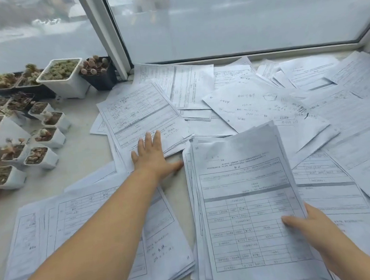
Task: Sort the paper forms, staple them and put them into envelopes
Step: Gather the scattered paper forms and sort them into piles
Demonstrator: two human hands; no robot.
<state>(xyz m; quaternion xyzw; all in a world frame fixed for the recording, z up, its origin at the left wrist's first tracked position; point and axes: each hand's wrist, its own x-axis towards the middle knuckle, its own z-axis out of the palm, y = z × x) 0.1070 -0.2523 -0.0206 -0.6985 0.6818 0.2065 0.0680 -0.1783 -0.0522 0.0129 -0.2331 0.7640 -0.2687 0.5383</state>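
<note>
Head view: my left hand lies flat, fingers straight, on a stack of forms toward the desk's far left side. My right hand pinches a thick sheaf of forms at its right edge, near the desk's front edge. Loose forms spread toward the window; potted succulents crowd the left edge.

Succulent pots far left on sill, by window.
</note>
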